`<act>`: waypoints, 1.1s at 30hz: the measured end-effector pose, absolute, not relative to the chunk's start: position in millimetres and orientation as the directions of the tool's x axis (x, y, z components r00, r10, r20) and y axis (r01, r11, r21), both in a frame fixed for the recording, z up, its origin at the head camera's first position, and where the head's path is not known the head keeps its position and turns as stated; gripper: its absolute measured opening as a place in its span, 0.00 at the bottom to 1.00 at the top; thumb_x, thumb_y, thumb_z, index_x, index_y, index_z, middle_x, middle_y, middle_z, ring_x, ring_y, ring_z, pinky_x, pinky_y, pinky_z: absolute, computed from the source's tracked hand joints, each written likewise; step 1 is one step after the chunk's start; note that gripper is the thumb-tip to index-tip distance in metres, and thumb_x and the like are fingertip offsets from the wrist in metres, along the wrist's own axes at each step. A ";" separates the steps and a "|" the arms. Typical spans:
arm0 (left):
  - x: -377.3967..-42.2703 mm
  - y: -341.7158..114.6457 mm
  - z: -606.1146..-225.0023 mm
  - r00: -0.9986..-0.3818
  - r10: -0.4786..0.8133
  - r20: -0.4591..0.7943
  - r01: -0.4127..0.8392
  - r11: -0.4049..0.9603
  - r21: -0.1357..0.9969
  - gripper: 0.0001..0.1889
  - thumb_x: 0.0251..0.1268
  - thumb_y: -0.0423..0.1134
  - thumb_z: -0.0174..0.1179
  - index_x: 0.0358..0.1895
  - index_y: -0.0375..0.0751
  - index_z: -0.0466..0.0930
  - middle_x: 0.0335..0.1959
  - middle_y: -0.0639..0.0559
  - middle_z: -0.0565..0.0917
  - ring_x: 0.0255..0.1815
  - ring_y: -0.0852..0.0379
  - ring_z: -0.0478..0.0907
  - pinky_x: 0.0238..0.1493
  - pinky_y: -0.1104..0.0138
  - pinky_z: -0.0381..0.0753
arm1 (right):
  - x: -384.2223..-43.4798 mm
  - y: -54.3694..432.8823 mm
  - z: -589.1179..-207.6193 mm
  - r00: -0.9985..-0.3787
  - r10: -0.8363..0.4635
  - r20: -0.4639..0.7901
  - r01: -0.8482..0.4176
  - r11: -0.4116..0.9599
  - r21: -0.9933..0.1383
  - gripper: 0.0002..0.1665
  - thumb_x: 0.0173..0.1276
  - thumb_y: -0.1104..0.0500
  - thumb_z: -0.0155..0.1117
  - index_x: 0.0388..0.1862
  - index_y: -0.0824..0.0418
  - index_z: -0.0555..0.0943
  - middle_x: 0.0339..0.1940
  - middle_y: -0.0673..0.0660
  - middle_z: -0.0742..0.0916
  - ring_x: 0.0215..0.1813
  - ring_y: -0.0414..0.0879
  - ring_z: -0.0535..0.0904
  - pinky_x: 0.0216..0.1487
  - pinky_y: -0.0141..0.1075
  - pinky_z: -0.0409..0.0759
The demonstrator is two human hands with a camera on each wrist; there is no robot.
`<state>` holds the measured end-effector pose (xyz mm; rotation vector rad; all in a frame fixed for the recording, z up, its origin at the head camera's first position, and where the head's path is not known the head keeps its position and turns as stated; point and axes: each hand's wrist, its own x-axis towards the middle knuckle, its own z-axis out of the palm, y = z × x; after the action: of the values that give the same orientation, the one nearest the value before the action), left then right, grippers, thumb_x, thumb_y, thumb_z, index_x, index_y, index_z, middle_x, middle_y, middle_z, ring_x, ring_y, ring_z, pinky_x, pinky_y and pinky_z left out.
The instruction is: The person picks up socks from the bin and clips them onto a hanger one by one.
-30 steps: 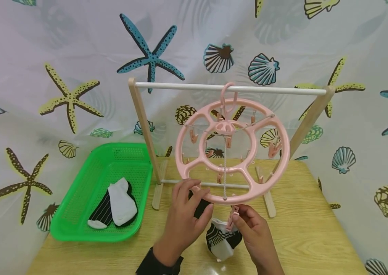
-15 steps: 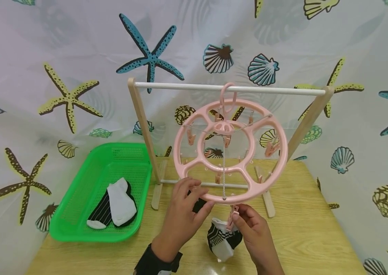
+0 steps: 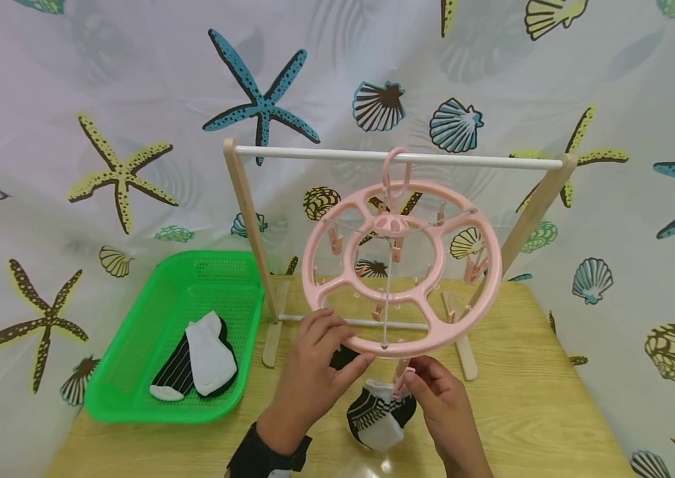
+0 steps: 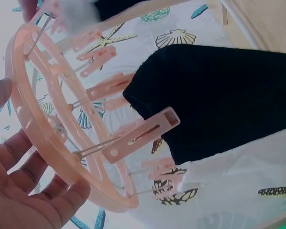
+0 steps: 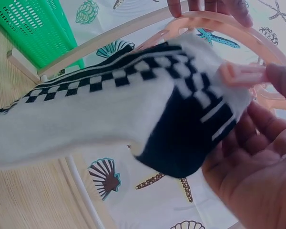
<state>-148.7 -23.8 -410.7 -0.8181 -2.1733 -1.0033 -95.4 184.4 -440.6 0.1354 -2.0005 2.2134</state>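
A pink round clip hanger hangs by its hook from a white bar. My left hand holds the near left rim, fingers over it and thumb below. My right hand pinches a pink clothespin under the near rim. That clothespin sits at the white cuff of a black-and-white checkered sock, which hangs down beside the right hand. A black sock hangs from another clothespin, partly hidden behind my left hand in the head view.
A green basket on the left holds a white sock and a black striped sock. The wooden stand with its white bar rises from the wood-grain table. Behind hangs a sea-life patterned curtain.
The checkered sock has swung slightly left under the rim. The hanger tilts and shifts a little. Both hands keep nearly the same place and hold.
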 end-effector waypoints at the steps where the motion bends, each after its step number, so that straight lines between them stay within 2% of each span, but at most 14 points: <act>1: -149.3 -25.0 -409.8 -0.622 0.281 0.731 0.739 0.519 0.430 0.17 0.56 0.50 0.74 0.40 0.42 0.84 0.44 0.51 0.80 0.59 0.45 0.73 0.64 0.50 0.71 | -95.3 183.9 -440.9 -0.984 0.067 0.166 -0.172 -0.090 -0.981 0.13 0.73 0.70 0.56 0.52 0.79 0.75 0.37 0.56 0.84 0.38 0.43 0.81 0.41 0.35 0.82; 8: -152.7 -34.5 -404.7 -0.602 0.287 0.745 0.756 0.506 0.416 0.18 0.59 0.52 0.71 0.40 0.41 0.83 0.44 0.49 0.79 0.60 0.43 0.73 0.65 0.48 0.69 | -93.1 184.1 -440.3 -0.979 0.174 0.105 -0.117 -0.059 -0.991 0.14 0.71 0.70 0.60 0.52 0.79 0.76 0.42 0.52 0.86 0.49 0.43 0.82 0.52 0.31 0.79; 15: -159.0 -42.7 -399.9 -0.561 0.303 0.770 0.784 0.492 0.378 0.18 0.60 0.52 0.70 0.38 0.39 0.82 0.42 0.48 0.80 0.55 0.45 0.76 0.66 0.48 0.68 | -90.9 187.1 -438.9 -0.961 0.247 0.122 -0.133 -0.029 -0.991 0.10 0.72 0.69 0.60 0.47 0.76 0.79 0.37 0.54 0.86 0.43 0.45 0.83 0.46 0.33 0.79; 22: -164.3 -52.8 -390.4 -0.544 0.339 0.767 0.794 0.505 0.340 0.17 0.59 0.49 0.71 0.39 0.38 0.82 0.42 0.48 0.79 0.51 0.46 0.75 0.59 0.52 0.74 | -89.9 190.8 -430.9 -0.885 0.454 0.105 -0.136 -0.036 -0.990 0.09 0.74 0.68 0.57 0.43 0.75 0.80 0.33 0.58 0.85 0.37 0.45 0.83 0.43 0.33 0.80; 26: -165.2 -57.7 -385.7 -0.546 0.348 0.762 0.788 0.521 0.327 0.16 0.59 0.49 0.70 0.38 0.39 0.82 0.41 0.48 0.78 0.49 0.47 0.75 0.58 0.52 0.75 | -92.5 195.2 -422.7 -0.822 0.547 0.158 -0.209 -0.033 -0.977 0.11 0.76 0.65 0.56 0.42 0.76 0.79 0.34 0.60 0.84 0.39 0.48 0.80 0.44 0.32 0.79; 29: -166.6 -60.7 -382.8 -0.543 0.351 0.762 0.789 0.525 0.320 0.15 0.58 0.48 0.69 0.37 0.39 0.81 0.41 0.47 0.78 0.49 0.46 0.74 0.56 0.52 0.75 | -96.2 201.2 -416.5 -0.819 0.525 0.230 -0.270 0.000 -0.963 0.10 0.76 0.66 0.54 0.46 0.73 0.79 0.43 0.61 0.83 0.48 0.49 0.77 0.50 0.34 0.75; 33: -167.7 -64.3 -380.6 -0.538 0.367 0.759 0.797 0.514 0.317 0.14 0.58 0.47 0.68 0.36 0.40 0.80 0.42 0.47 0.78 0.49 0.46 0.74 0.53 0.53 0.75 | -101.0 213.3 -412.3 -0.895 0.302 0.328 -0.311 0.103 -0.945 0.17 0.78 0.67 0.49 0.61 0.69 0.75 0.59 0.59 0.78 0.65 0.50 0.68 0.57 0.32 0.69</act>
<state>-167.7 -64.3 -380.6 -0.9459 -2.1290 -0.8867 -101.0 213.3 -412.3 0.0090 -1.9453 1.8433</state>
